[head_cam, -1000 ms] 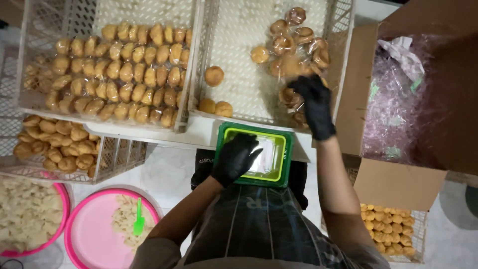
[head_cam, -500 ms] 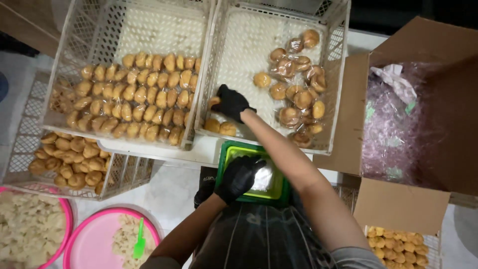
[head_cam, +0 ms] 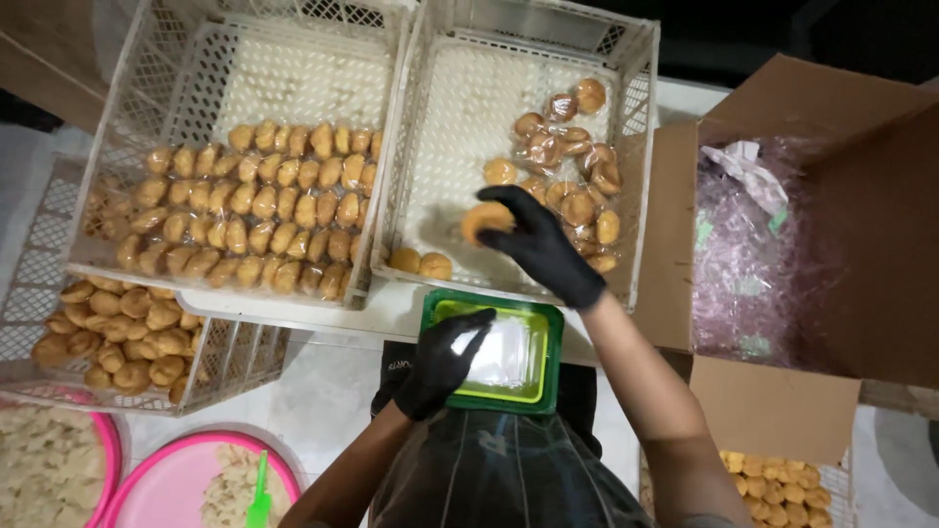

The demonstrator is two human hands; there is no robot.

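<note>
Both my hands wear black gloves. My right hand [head_cam: 540, 244] is inside the right white crate [head_cam: 641, 127], closed around one round golden bun [head_cam: 482, 221]. Behind it lies a heap of plastic-wrapped buns [head_cam: 572, 166], and two bare buns [head_cam: 421, 263] sit at the crate's near edge. My left hand [head_cam: 442, 360] rests on a green tray [head_cam: 543, 328] on my lap, its fingers pressing a clear plastic wrapper [head_cam: 509, 354] that lies in the tray.
The left white crate [head_cam: 127, 117] holds rows of buns [head_cam: 249, 210]. A lower crate [head_cam: 59, 293] with more buns stands at the left. An open cardboard box [head_cam: 782, 411] with pinkish plastic wrappers [head_cam: 748, 254] is at the right. Pink trays [head_cam: 176, 484] lie lower left.
My right hand moved from the wrapped heap at the right across to the loose buns at the crate's front and picked one up. My left hand stayed on the green tray.
</note>
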